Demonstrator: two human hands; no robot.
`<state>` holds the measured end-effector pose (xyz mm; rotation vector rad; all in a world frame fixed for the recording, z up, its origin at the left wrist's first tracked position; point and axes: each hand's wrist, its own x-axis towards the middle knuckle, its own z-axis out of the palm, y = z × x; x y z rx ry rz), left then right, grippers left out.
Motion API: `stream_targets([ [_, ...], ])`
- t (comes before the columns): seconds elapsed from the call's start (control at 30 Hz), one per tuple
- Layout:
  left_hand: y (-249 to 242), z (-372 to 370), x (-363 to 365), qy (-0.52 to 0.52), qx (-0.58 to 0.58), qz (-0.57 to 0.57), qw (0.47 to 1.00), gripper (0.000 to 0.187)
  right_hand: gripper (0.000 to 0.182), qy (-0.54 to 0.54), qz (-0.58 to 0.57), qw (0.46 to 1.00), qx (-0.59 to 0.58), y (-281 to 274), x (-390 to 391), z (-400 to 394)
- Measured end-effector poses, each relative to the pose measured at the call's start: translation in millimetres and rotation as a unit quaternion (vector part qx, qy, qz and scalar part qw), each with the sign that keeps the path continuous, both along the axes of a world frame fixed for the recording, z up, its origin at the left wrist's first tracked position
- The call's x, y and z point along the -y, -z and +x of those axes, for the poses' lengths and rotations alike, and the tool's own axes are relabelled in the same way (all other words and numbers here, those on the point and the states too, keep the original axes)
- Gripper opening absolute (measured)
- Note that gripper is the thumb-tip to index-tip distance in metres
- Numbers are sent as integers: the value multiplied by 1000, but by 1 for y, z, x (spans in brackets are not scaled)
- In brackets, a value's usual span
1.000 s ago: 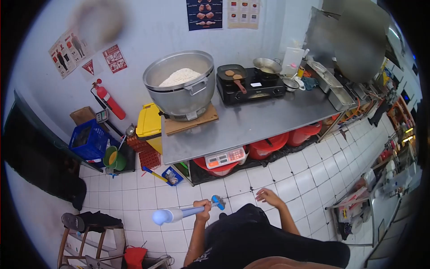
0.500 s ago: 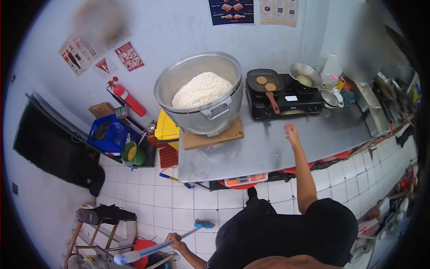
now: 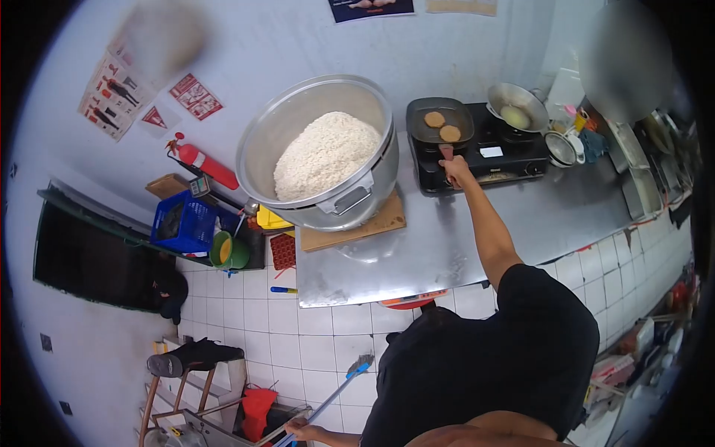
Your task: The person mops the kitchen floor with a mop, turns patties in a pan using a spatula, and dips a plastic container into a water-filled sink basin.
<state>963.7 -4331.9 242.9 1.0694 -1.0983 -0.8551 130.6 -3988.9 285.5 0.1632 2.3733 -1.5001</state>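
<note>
My right hand (image 3: pixel 454 172) is closed around the brown handle of a square dark frying pan (image 3: pixel 421 132) on the gas stove (image 3: pixel 500 159). Two round brown patties (image 3: pixel 450 134) lie in the pan. Low on the left, my left hand (image 3: pixel 299 430) grips the blue handle of a long broom (image 3: pixel 332 396), its bristles down on the white floor tiles. To the pan's right, a metal wok (image 3: pixel 516 95) holds something pale yellowish. A big metal pot (image 3: pixel 376 167) heaped with white rice (image 3: pixel 328 155) stands on a wooden board (image 3: pixel 350 235).
The steel table (image 3: pixel 439 246) runs along the wall. Strainers (image 3: pixel 563 149) and metal trays sit at its right end. A blue crate (image 3: pixel 182 222), a green bucket (image 3: pixel 237 253) and a fire extinguisher (image 3: pixel 207 165) are at left. A wooden-framed chair (image 3: pixel 179 387) stands at lower left.
My right hand has moved forward and left from over the table to the pan's handle and closed on it. My left hand still holds the broom, whose upper end is now lower.
</note>
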Motion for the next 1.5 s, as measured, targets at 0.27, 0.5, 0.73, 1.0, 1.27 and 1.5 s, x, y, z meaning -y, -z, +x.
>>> stream_targets([
  [0.27, 21, -12, 12, -97, -81, 76, 989, 32, 19, -30, -5, 998, -57, -22, -40, 39],
  [0.5, 43, -16, 20, -67, -75, 69, 993, 29, 22, -42, -22, 998, -32, -32, -39, 60],
  [0.73, 21, -23, 15, 1, -101, 82, 992, 29, 22, -7, -26, 999, -38, -28, -42, 58],
  [1.0, 19, -15, 16, -20, -72, 61, 995, 34, 32, -9, -109, 994, -14, -27, -28, 97],
  [1.27, -35, -62, 10, -23, 1, 3, 1000, 37, 26, 32, -73, 995, -68, -21, -18, 110],
  [1.5, -39, -55, 9, -26, 45, 3, 999, 38, 27, 85, 26, 986, -139, -18, -11, 93],
])
